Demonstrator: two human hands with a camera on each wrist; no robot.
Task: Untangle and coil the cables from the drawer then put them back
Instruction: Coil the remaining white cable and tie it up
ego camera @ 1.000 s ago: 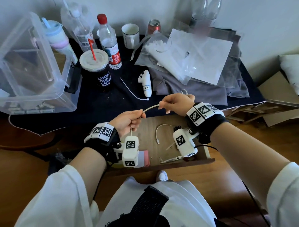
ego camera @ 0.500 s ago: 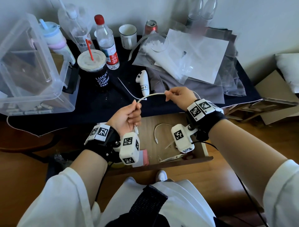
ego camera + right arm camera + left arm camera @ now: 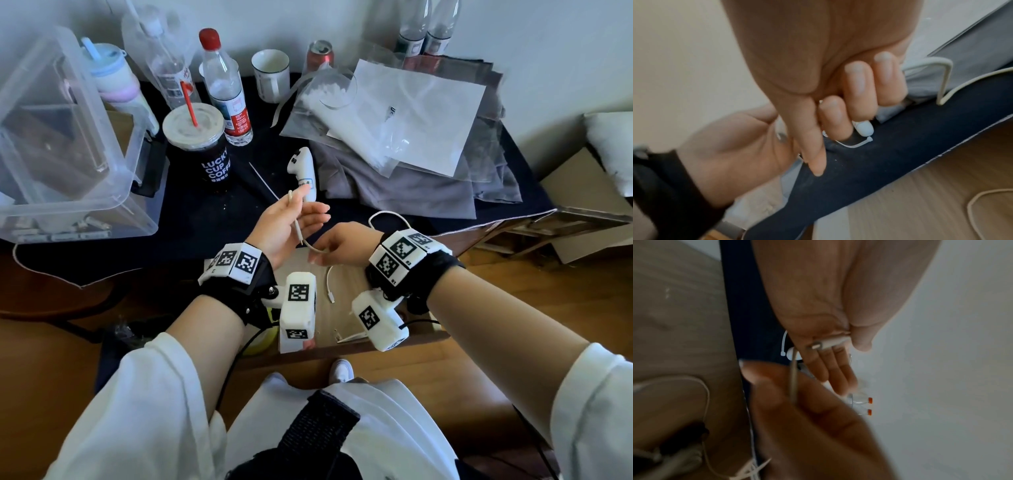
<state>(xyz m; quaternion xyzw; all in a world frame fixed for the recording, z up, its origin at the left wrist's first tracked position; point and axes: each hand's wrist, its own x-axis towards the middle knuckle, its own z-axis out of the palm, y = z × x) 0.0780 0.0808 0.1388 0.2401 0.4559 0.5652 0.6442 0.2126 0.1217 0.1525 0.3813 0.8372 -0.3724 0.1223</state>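
A thin white cable [image 3: 297, 222] runs between my two hands above the open wooden drawer [image 3: 346, 274]. My left hand [image 3: 303, 209] is raised palm up, fingers straight, and its thumb pins the cable's plug [image 3: 830, 343] against the fingers. Just below and to the right, my right hand [image 3: 325, 251] curls round the cable a short way along. The rest of the cable loops behind my right wrist over the dark cloth [image 3: 945, 78]. A second white cable [image 3: 329, 284] lies loose on the drawer floor.
On the dark table top behind stand a clear plastic box [image 3: 68, 137], a coffee cup [image 3: 202, 144], bottles [image 3: 226, 92], a mug [image 3: 272, 75], a white controller [image 3: 303, 171], a zip tie [image 3: 263, 181] and plastic bags on grey cloth [image 3: 404, 113]. Cardboard [image 3: 582, 205] lies at right.
My left hand has turned palm up and straightened its fingers. My right hand has come down and left, close under it, so the cable between them is short and bent instead of arched.
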